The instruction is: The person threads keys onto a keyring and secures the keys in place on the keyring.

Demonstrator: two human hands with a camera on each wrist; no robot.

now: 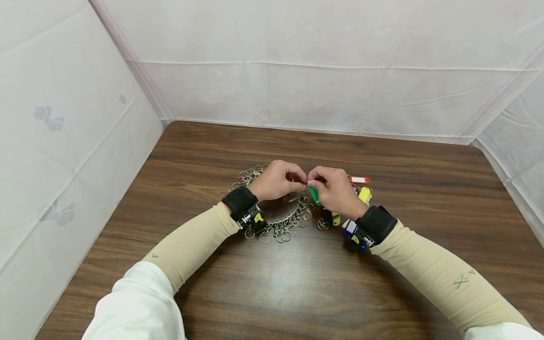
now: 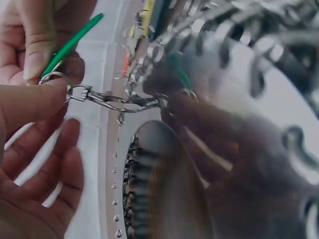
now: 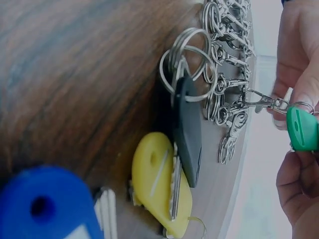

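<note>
Both hands meet over the wood-grain desk (image 1: pixel 382 293), left hand (image 1: pixel 276 181) pinching a shiny metal swivel clasp (image 2: pixel 112 98) from the ringed disc (image 1: pixel 278 215) underneath, right hand (image 1: pixel 335 191) pinching the smooth green plastic tag (image 1: pixel 314 194).

Right hand (image 3: pixel 299 164) pinches green tag (image 3: pixel 302 130) (clip (image 3: pixel 261 101) attached) above keys (image 3: pixel 174 164)

A dark wooden tabletop (image 1: pixel 382 293) (glossy near the viewer) is enclosed left, right and far by white sheeting (image 1: pixel 297 71).

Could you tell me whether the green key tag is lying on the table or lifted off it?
Lifted: the right hand pinches the green key tag above the table.
</note>
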